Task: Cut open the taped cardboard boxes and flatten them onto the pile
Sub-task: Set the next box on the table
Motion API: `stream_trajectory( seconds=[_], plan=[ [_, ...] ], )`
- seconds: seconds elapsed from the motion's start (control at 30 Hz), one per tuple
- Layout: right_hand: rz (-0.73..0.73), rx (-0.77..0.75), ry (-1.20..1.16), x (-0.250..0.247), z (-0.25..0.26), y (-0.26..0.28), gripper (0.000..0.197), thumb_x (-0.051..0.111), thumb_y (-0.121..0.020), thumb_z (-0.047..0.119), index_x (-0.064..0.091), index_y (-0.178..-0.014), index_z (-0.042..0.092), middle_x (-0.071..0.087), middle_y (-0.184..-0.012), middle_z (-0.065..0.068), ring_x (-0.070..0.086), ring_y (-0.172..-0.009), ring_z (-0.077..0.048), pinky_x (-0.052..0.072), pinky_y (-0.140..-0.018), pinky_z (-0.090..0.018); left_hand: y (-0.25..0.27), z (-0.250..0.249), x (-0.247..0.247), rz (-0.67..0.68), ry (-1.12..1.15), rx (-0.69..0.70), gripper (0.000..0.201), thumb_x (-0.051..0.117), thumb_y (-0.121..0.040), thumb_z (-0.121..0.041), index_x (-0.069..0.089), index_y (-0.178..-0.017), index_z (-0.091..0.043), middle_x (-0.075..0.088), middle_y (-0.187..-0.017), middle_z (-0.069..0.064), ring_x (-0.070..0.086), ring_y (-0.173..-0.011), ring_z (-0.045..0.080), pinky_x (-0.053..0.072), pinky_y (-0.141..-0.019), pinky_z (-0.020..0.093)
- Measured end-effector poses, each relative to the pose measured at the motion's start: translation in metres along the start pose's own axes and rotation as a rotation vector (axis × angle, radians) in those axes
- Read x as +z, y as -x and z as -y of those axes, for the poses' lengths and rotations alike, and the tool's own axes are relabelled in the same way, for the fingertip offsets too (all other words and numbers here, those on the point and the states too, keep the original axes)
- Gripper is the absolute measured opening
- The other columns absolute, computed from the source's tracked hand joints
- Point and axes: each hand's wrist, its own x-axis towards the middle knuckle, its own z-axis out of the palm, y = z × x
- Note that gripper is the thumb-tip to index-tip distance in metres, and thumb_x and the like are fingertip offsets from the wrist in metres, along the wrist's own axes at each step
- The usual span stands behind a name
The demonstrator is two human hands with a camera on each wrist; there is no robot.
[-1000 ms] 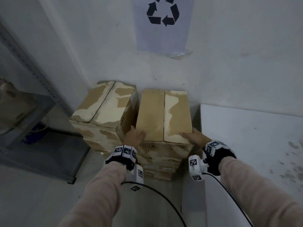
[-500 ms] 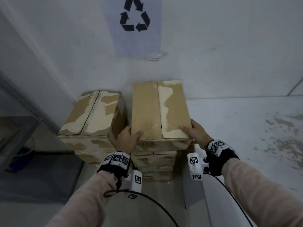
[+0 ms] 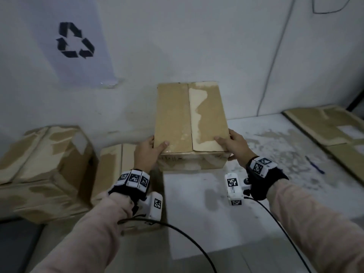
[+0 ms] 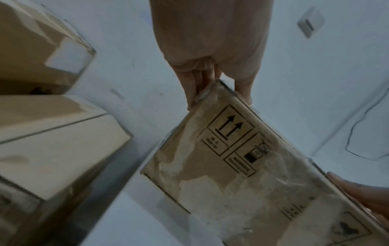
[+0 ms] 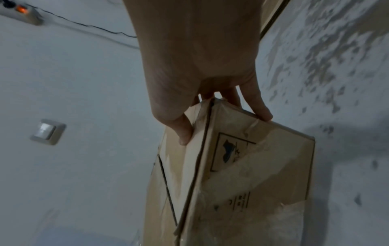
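A taped brown cardboard box (image 3: 190, 123) is held in the air over the left end of a white table (image 3: 275, 194). My left hand (image 3: 149, 152) grips its near left corner, thumb on the top and fingers down the side. My right hand (image 3: 234, 144) grips the near right corner the same way. The left wrist view shows the box's printed side (image 4: 238, 159) with arrow marks and my left hand (image 4: 214, 86) at its corner. In the right wrist view my right hand (image 5: 216, 108) clasps the box's taped corner (image 5: 242, 166).
More closed boxes (image 3: 45, 168) stand stacked at the left, one (image 3: 116, 164) just below the held box. Flattened cardboard (image 3: 331, 127) lies at the table's far right, with a blue pen-like thing (image 3: 315, 164) in front of it. A recycling sign (image 3: 74, 42) hangs on the wall.
Both hands have lifted the box off the stack and carried it up and to the right, over the table's edge. The flattened cardboard has come into view.
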Motion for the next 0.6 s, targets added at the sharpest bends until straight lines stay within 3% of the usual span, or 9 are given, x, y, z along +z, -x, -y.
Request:
stream_trajectory(
  seconds=[0.07, 0.1, 0.17, 0.27, 0.37, 0.47, 0.53, 0.6],
  plan=[
    [-0.026, 0.010, 0.026, -0.047, -0.015, 0.002, 0.041, 0.065, -0.086, 0.039, 0.054, -0.124, 0.027, 0.063, -0.111, 0.001, 0.061, -0.099, -0.027, 0.055, -0.073, -0.047, 0.011, -0.017, 0.045, 0.044, 0.026, -0.009, 0.040, 0.071, -0.083, -0.036, 0.065, -0.115, -0.013, 0.069, -0.099, -0.003, 0.067, -0.091, 0.015, 0.055, -0.079, 0.025],
    [-0.031, 0.017, 0.040, -0.069, -0.023, 0.001, 0.041, 0.064, -0.087, 0.039, 0.054, -0.125, 0.026, 0.063, -0.112, 0.000, 0.061, -0.099, -0.027, 0.056, -0.074, -0.047, 0.016, -0.025, 0.066, 0.069, 0.054, -0.023, 0.045, 0.072, -0.080, -0.041, 0.065, -0.114, -0.014, 0.069, -0.099, -0.002, 0.067, -0.089, 0.014, 0.056, -0.077, 0.026],
    [-0.035, 0.053, 0.065, -0.111, -0.041, -0.001, 0.042, 0.063, -0.088, 0.038, 0.053, -0.127, 0.024, 0.062, -0.115, -0.003, 0.060, -0.100, -0.029, 0.056, -0.074, -0.047, 0.025, -0.036, 0.109, 0.099, 0.047, -0.034, 0.049, 0.071, -0.074, -0.052, 0.065, -0.109, -0.019, 0.071, -0.097, -0.003, 0.068, -0.088, 0.015, 0.056, -0.082, 0.037],
    [-0.032, 0.117, 0.086, -0.163, -0.064, -0.007, 0.045, 0.063, -0.088, 0.037, 0.052, -0.129, 0.023, 0.061, -0.119, -0.004, 0.060, -0.103, -0.032, 0.055, -0.073, -0.044, 0.039, -0.048, 0.162, 0.117, -0.009, -0.043, 0.040, 0.071, -0.080, -0.044, 0.066, -0.110, -0.019, 0.070, -0.094, -0.002, 0.067, -0.087, 0.015, 0.055, -0.084, 0.038],
    [-0.024, 0.172, 0.078, -0.205, -0.083, -0.020, 0.045, 0.062, -0.090, 0.034, 0.050, -0.131, 0.022, 0.059, -0.122, -0.006, 0.058, -0.105, -0.033, 0.053, -0.073, -0.043, 0.045, -0.065, 0.204, 0.165, -0.002, -0.044, 0.042, 0.071, -0.081, -0.041, 0.064, -0.115, -0.017, 0.071, -0.100, 0.001, 0.067, -0.088, 0.014, 0.055, -0.083, 0.034],
    [-0.012, 0.223, 0.071, -0.235, -0.097, -0.042, 0.044, 0.062, -0.091, 0.030, 0.049, -0.132, 0.018, 0.059, -0.122, -0.011, 0.058, -0.103, -0.035, 0.052, -0.070, -0.041, 0.033, -0.074, 0.238, 0.213, -0.025, -0.042, 0.043, 0.071, -0.082, -0.040, 0.063, -0.117, -0.016, 0.071, -0.100, 0.002, 0.067, -0.087, 0.013, 0.054, -0.076, 0.026],
    [0.002, 0.250, 0.072, -0.253, -0.105, -0.064, 0.045, 0.061, -0.091, 0.030, 0.048, -0.132, 0.019, 0.058, -0.124, -0.012, 0.057, -0.105, -0.036, 0.052, -0.072, -0.043, 0.018, -0.077, 0.259, 0.237, -0.059, -0.056, 0.043, 0.070, -0.082, -0.041, 0.064, -0.114, -0.014, 0.070, -0.097, 0.003, 0.068, -0.086, 0.015, 0.054, -0.074, 0.026],
    [0.012, 0.262, 0.067, -0.268, -0.110, -0.087, 0.046, 0.062, -0.091, 0.031, 0.048, -0.134, 0.020, 0.057, -0.126, -0.011, 0.055, -0.110, -0.037, 0.052, -0.080, -0.050, -0.001, -0.079, 0.280, 0.247, -0.119, -0.055, 0.042, 0.068, -0.083, -0.045, 0.067, -0.101, -0.007, 0.071, -0.092, 0.006, 0.067, -0.084, 0.020, 0.053, -0.075, 0.031]
  ],
)
